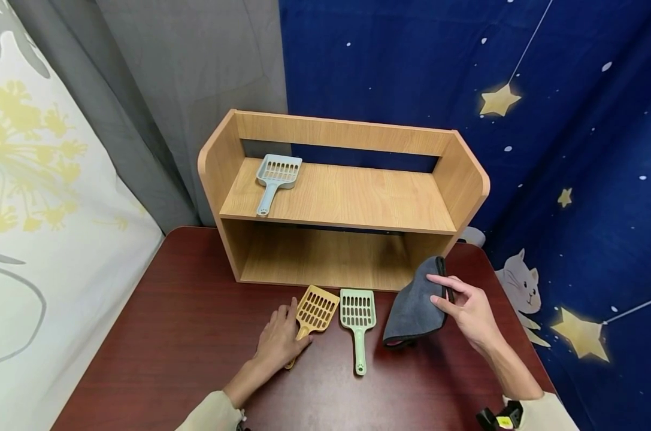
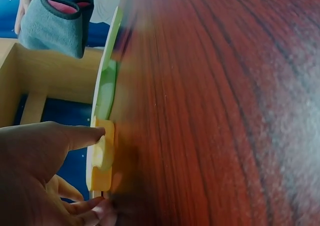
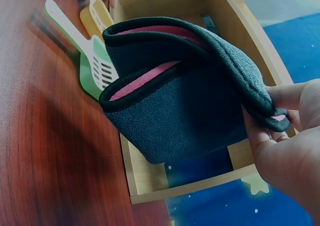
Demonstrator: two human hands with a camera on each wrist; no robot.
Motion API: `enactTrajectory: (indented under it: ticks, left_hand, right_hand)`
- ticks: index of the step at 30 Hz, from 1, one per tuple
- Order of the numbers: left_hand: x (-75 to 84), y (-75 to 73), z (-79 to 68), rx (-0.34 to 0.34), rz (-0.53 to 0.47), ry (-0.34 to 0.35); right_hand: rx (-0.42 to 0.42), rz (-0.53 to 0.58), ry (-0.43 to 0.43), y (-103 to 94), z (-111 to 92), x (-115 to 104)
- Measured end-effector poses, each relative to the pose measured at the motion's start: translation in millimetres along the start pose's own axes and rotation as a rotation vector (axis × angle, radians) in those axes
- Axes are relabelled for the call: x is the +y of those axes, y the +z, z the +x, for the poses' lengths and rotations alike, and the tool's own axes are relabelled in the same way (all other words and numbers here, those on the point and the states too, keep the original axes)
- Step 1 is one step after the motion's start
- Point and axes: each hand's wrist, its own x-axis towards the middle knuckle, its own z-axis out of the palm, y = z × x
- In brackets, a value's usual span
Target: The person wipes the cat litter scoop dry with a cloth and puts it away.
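A folded dark grey cloth [image 1: 415, 308] with black edging hangs from my right hand [image 1: 468, 311], which pinches its upper right edge between thumb and fingers. Pink shows inside the cloth's folds [image 3: 175, 95] in the right wrist view. My left hand [image 1: 282, 338] is at the yellow litter scoop [image 1: 318, 307], thumb on one side of it and fingers on the other; the hand covers part of the handle. Between the hands a green litter scoop [image 1: 358, 311] lies on the table, handle toward me. On the upper shelf sits a light blue litter scoop [image 1: 279, 170].
A two-tier wooden shelf [image 1: 347, 224] stands at the back of the dark red table [image 1: 185, 335], just behind the scoops. Curtains hang behind it, grey [image 1: 196, 60] on the left and blue with stars [image 1: 411, 66] on the right. White patterned fabric [image 1: 50, 239] hangs at the left.
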Motion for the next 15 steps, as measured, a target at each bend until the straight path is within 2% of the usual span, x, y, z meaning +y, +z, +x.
enactTrajectory:
  ticks: [9,15]
  left_hand:
    - [-8.7,-6.1,0.6,-0.011,-0.100,0.007]
    - [-16.5,-8.4,3.5,0.012,-0.122,0.006]
  right_hand:
    - [0.000,-0.005,0.017,-0.8,-2,1]
    - [-0.009,0.000,0.016,-0.4,-2,0]
